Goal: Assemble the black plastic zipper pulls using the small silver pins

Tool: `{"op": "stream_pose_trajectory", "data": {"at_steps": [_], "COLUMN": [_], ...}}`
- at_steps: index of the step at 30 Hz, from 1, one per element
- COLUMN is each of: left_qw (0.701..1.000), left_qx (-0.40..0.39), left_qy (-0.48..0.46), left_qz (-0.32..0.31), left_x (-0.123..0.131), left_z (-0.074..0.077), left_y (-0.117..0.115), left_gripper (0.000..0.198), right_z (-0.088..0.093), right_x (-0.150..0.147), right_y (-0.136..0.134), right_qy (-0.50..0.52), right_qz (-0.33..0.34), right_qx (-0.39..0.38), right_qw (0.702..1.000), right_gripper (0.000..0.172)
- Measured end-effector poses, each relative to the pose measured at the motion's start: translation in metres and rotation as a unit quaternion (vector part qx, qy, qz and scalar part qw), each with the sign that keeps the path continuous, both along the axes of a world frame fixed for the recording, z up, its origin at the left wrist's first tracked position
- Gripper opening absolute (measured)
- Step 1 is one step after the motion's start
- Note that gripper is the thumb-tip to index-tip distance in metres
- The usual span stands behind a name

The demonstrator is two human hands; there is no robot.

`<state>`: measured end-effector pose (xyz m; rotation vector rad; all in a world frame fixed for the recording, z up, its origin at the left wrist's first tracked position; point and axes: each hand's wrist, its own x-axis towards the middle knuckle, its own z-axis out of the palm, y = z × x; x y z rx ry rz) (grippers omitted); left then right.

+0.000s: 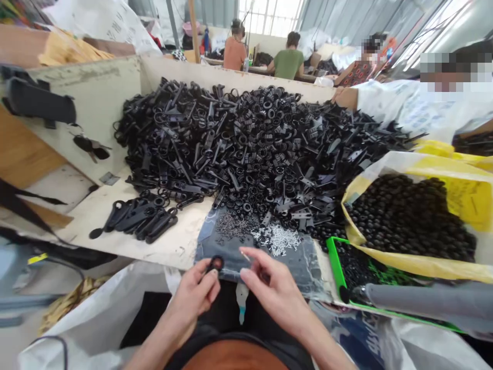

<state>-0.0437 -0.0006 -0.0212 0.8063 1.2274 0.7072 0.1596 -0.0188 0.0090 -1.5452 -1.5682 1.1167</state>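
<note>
My left hand (pixel 198 290) is closed on a black plastic part with a ring end (pixel 217 263), held above the front edge of a dark mat (pixel 231 253). To its right, my right hand (pixel 273 288) has its thumb and index finger apart. A thin light sliver shows by the index fingertip; whether it is a small pin or the nail I cannot tell. The right hand's other fingers curl partly out of sight. Just beyond both hands lie a pile of silvery screws (pixel 280 239) and a pile of small dark grey pieces (pixel 231 226).
A large heap of black plastic parts (pixel 208 139) fills the walled bench. Several flat black handles (pixel 144 218) lie at left. At right are a yellow-white bag of black balls (pixel 412 216), a green tray (pixel 337 264) and a grey cylinder (pixel 416 303). A co-worker's hand (pixel 345 97) rests on the far wall.
</note>
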Motion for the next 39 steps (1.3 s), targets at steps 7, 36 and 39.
{"op": "stream_pose_trajectory", "data": {"at_steps": [7,36,39], "left_qw": [0.991,0.952,0.959], "left_qx": [-0.059,0.017,0.047], "left_qy": [-0.121,-0.169,-0.181], "left_qz": [-0.017,0.256,0.215], "left_x": [0.028,0.014,0.018], "left_z": [0.027,0.009,0.012], "left_y": [-0.007,0.027,0.022], "left_gripper": [0.036,0.033,0.030], "right_z": [-0.016,0.013,0.005], "right_x": [-0.018,0.067,0.034], "right_y": [0.028,0.093,0.052], "right_qy": [0.089,-0.416,-0.278], "right_qz": [0.077,-0.292,-0.153], "right_qx": [0.020,0.125,0.218], "right_qw": [0.993,0.852,0.923], "right_gripper": [0.028,0.039,0.040]}}
